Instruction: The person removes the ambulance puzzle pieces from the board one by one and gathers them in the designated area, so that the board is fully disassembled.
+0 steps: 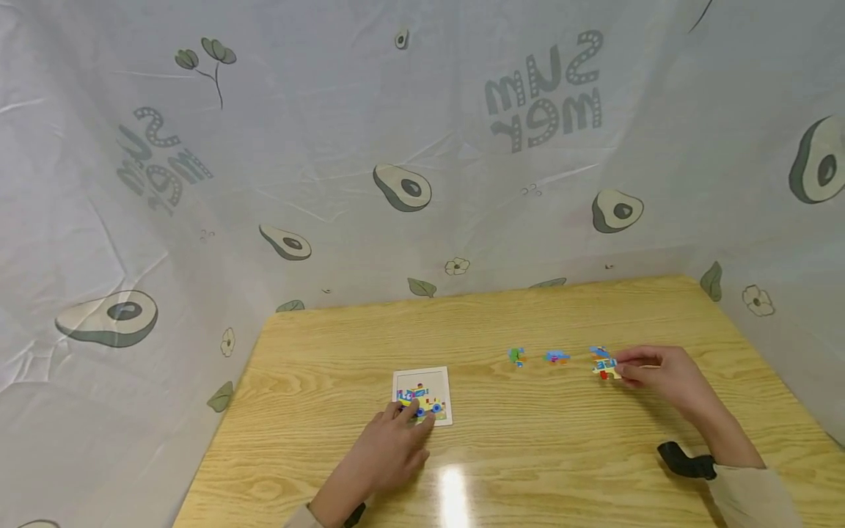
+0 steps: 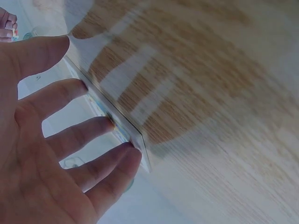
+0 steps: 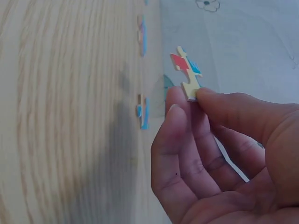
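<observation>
Puzzle tray (image 1: 447, 396), white-rimmed and shallow, lies on the wood-grain table (image 1: 528, 440) with joined jigsaw pieces (image 1: 430, 402) inside it. They fill its lower part and form a yellow vehicle with blue wheels; above them shows the tray's pale bed. The left hand (image 1: 393, 449) has its fingers spread and slightly bent, grasping nothing, the fingertips resting at the tray's near side and over the pieces in it.

Well apart, to the right of the tray, the right hand (image 1: 670, 380) pinches a yellow jigsaw piece (image 1: 605, 369) with red and blue patches between thumb and fingers, raised off the tabletop. Three pieces lie loose on the wood, outside the tray: a green one (image 1: 516, 356) nearest it, a blue-and-purple one (image 1: 557, 357), and a blue-and-orange one (image 1: 599, 352) just beyond the pinched piece. Avocado-printed cloth (image 1: 330, 249) hangs behind the table.
</observation>
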A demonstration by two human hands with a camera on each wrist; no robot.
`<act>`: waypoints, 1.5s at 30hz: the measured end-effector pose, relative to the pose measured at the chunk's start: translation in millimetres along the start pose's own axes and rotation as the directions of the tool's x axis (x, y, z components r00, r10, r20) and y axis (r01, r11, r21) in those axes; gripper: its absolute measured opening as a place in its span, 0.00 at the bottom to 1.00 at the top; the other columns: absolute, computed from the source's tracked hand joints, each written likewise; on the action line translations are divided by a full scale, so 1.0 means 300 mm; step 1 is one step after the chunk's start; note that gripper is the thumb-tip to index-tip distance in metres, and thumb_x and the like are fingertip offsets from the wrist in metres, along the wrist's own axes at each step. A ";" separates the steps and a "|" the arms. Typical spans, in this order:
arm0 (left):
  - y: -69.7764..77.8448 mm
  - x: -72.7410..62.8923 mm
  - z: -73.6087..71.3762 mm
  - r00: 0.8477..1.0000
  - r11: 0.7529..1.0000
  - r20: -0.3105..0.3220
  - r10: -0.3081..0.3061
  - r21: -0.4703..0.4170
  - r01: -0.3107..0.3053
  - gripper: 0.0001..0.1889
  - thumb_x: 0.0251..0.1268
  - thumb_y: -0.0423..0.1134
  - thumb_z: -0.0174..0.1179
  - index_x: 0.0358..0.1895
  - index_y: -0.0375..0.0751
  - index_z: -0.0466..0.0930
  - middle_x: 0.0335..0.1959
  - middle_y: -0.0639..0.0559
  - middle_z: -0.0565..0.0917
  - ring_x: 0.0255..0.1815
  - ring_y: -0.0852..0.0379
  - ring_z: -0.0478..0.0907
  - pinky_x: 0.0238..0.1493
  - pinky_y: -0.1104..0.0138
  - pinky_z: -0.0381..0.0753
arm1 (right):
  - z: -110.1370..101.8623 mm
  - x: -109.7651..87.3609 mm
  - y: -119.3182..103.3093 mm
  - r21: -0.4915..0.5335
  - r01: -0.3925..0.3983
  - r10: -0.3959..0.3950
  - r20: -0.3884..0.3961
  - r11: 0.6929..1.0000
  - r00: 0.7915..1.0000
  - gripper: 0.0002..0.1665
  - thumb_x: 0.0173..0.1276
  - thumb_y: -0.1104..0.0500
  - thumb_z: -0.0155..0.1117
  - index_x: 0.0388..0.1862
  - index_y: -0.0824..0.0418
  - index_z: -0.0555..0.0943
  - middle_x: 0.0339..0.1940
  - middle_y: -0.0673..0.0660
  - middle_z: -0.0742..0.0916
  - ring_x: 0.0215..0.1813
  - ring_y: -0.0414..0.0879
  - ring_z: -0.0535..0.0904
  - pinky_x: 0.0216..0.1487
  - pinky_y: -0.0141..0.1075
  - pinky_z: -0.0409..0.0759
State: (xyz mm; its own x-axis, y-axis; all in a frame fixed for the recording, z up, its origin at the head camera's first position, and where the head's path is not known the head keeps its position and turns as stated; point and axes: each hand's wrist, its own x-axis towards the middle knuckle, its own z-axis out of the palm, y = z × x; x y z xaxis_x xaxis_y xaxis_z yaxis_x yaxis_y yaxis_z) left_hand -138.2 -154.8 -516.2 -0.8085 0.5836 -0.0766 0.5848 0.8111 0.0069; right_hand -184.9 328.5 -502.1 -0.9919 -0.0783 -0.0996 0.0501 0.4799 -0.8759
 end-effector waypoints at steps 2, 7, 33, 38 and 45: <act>-0.001 -0.002 0.000 1.000 1.000 -0.004 0.002 0.002 -0.002 0.28 0.77 0.55 0.60 0.76 0.57 0.73 0.76 0.43 0.76 0.72 0.39 0.76 0.67 0.45 0.83 | -0.003 0.003 0.013 -0.010 -0.025 0.025 0.006 1.000 1.000 0.22 0.78 0.61 0.64 0.62 0.78 0.80 0.45 0.60 0.91 0.40 0.37 0.89 0.42 0.34 0.91; -0.002 -0.005 0.005 1.000 1.000 -0.021 0.009 0.010 -0.009 0.28 0.77 0.54 0.59 0.76 0.56 0.73 0.76 0.42 0.76 0.71 0.39 0.76 0.67 0.46 0.82 | -0.014 0.012 0.044 0.003 -0.088 0.088 0.040 0.996 0.995 0.23 0.79 0.63 0.63 0.63 0.79 0.78 0.45 0.57 0.92 0.40 0.37 0.89 0.42 0.34 0.91; -0.007 -0.002 0.017 1.000 1.000 -0.015 -0.002 0.020 0.003 0.29 0.79 0.56 0.56 0.79 0.57 0.70 0.78 0.42 0.74 0.72 0.39 0.75 0.71 0.45 0.80 | 0.000 0.015 0.031 -0.306 -0.070 0.067 -0.020 0.949 0.998 0.19 0.76 0.61 0.65 0.55 0.75 0.86 0.43 0.68 0.92 0.35 0.40 0.85 0.31 0.33 0.83; -0.008 -0.002 0.015 1.000 1.000 -0.023 0.001 0.017 -0.001 0.29 0.79 0.56 0.56 0.79 0.57 0.70 0.78 0.42 0.74 0.72 0.38 0.75 0.72 0.45 0.79 | 0.000 0.019 0.029 -0.292 -0.085 0.080 -0.029 0.953 0.996 0.18 0.76 0.61 0.64 0.55 0.76 0.85 0.41 0.66 0.92 0.34 0.44 0.86 0.32 0.35 0.83; -0.008 -0.002 0.014 1.000 1.000 -0.002 -0.007 0.010 0.007 0.29 0.79 0.56 0.56 0.79 0.58 0.69 0.78 0.42 0.73 0.73 0.38 0.75 0.72 0.45 0.78 | 0.001 0.020 0.028 -0.301 -0.105 0.096 -0.047 0.948 0.994 0.20 0.74 0.59 0.66 0.54 0.76 0.84 0.38 0.63 0.92 0.33 0.44 0.85 0.33 0.36 0.82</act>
State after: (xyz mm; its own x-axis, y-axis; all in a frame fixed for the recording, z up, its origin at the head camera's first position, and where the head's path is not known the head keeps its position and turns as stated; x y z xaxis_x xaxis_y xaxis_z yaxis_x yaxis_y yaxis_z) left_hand -139.0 -157.3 -520.5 -0.8124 0.5783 -0.0747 0.5801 0.8145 -0.0039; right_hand -190.5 331.8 -510.3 -0.9869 0.0089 -0.1608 0.1169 0.7263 -0.6774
